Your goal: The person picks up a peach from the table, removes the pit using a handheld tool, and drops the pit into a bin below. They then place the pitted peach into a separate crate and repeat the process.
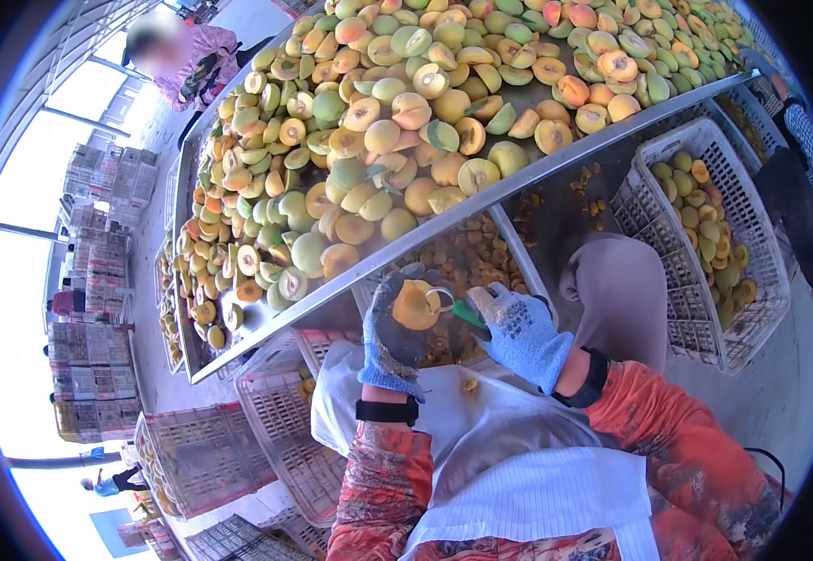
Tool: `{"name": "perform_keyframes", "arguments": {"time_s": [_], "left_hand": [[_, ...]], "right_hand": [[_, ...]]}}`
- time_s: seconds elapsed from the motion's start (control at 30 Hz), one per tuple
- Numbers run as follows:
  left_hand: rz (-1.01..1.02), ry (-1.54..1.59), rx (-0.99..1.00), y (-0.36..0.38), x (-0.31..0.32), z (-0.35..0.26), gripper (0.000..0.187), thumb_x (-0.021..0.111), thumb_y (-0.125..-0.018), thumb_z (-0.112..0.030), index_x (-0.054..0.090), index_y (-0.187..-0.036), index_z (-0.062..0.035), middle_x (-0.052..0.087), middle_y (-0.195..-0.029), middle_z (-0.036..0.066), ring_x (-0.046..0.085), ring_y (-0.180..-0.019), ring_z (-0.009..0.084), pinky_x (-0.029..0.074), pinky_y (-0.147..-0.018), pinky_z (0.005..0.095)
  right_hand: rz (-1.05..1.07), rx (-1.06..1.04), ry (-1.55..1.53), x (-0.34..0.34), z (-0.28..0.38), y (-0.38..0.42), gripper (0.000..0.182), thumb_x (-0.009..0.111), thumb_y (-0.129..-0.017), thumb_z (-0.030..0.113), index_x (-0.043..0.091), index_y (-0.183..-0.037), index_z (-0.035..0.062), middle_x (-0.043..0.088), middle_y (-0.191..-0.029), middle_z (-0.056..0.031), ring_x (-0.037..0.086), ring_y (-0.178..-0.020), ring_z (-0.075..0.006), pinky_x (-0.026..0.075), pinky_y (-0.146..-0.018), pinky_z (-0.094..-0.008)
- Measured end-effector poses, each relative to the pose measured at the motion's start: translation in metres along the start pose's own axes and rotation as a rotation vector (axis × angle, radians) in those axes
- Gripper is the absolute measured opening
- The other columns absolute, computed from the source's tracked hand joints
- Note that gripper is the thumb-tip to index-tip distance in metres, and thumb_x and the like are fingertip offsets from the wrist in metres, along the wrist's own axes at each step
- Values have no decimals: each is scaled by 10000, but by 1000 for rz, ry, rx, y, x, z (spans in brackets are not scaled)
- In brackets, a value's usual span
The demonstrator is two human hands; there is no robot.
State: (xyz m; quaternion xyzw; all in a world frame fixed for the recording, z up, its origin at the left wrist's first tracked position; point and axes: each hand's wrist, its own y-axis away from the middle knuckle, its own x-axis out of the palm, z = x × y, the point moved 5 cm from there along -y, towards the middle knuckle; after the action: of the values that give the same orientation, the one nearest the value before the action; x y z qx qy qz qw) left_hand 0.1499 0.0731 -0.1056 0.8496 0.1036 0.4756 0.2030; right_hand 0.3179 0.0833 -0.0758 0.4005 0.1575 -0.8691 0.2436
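- My left hand [395, 329], in a dark blue glove, is closed around one peach half [416, 306], cut face turned up and toward me; it is round, so I can read no long axis.
- My right hand [518, 329], in a light blue glove, grips one green-handled pitting tool [462, 313]. Its long axis runs from the right hand leftward, and its wire loop touches the peach half.
- Both hands sit just below the near edge of the metal worktop [537, 178], in front of my white apron [518, 467].
- The worktop carries a heap of halved peaches [378, 140], too many to count.
- One white crate [733, 234] to the right holds more halves; other crates stand lower left.
- One person in pink [196, 61] stands at the far end.
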Motion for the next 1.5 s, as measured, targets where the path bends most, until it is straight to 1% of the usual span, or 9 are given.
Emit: {"name": "perform_keyframes", "arguments": {"time_s": [0.33,0.6,0.73,0.9,1.0,1.1,1.2,1.4,1.5], "left_hand": [[-72,11,136,5,24,-3,322,484,-883,-173,526,-1128,32,593,-1078,168,582,-963,292,506,-836,415],[-26,-31,50,10,10,-5,335,541,-836,-205,565,-1082,22,620,-979,137,593,-911,284,500,-809,427],[-222,-86,297,37,5,-65,352,533,-858,-238,558,-1074,39,597,-1001,188,605,-864,319,522,-754,418],[-800,-942,722,107,-95,-183,299,539,-810,96,581,-1096,17,616,-1047,111,620,-821,162,534,-722,243],[-694,-937,828,81,-79,-189,334,557,-809,81,560,-1135,7,606,-1062,106,613,-842,157,524,-750,251],[-671,-1827,751,11,-51,-179,439,627,-778,3,540,-1207,-31,629,-885,91,582,-688,99,487,-654,210],[-689,-2335,620,-34,-4,-144,496,727,-691,-94,569,-1159,-53,613,-901,116,611,-874,239,489,-783,338],[-587,-1912,783,-38,-30,-128,501,745,-657,-167,581,-1124,-93,558,-1049,182,571,-944,353,471,-849,415],[-508,-1507,861,-34,-48,-139,407,728,-699,-95,575,-1067,-14,591,-1038,137,594,-926,255,489,-814,346]], "right_hand": [[-155,-231,407,2,33,-3,465,524,-759,128,472,-1214,50,566,-900,-145,604,-686,-275,450,-530,-404],[230,-53,-132,17,39,2,496,615,-777,264,484,-1202,47,608,-966,-182,610,-840,-323,474,-708,-409],[111,-94,-483,9,24,-9,475,642,-777,300,511,-1166,61,619,-956,-160,611,-881,-315,479,-742,-405],[184,69,-142,31,-23,-2,475,670,-766,304,517,-1158,82,620,-983,-166,619,-833,-341,492,-722,-411],[238,120,-168,40,-23,-5,492,669,-766,297,482,-1162,73,621,-951,-161,620,-815,-346,491,-710,-418],[217,129,-153,45,-25,-8,505,669,-767,293,458,-1169,71,622,-932,-158,619,-811,-347,491,-704,-418],[224,168,-171,31,-28,-6,475,668,-768,296,483,-1155,91,622,-936,-157,619,-800,-347,493,-695,-416],[94,142,-191,14,-33,2,446,622,-804,353,545,-1150,83,629,-911,-149,620,-820,-321,484,-709,-409],[140,154,-213,16,-27,3,431,614,-816,336,551,-1158,83,633,-929,-147,622,-824,-321,487,-712,-402]]}}
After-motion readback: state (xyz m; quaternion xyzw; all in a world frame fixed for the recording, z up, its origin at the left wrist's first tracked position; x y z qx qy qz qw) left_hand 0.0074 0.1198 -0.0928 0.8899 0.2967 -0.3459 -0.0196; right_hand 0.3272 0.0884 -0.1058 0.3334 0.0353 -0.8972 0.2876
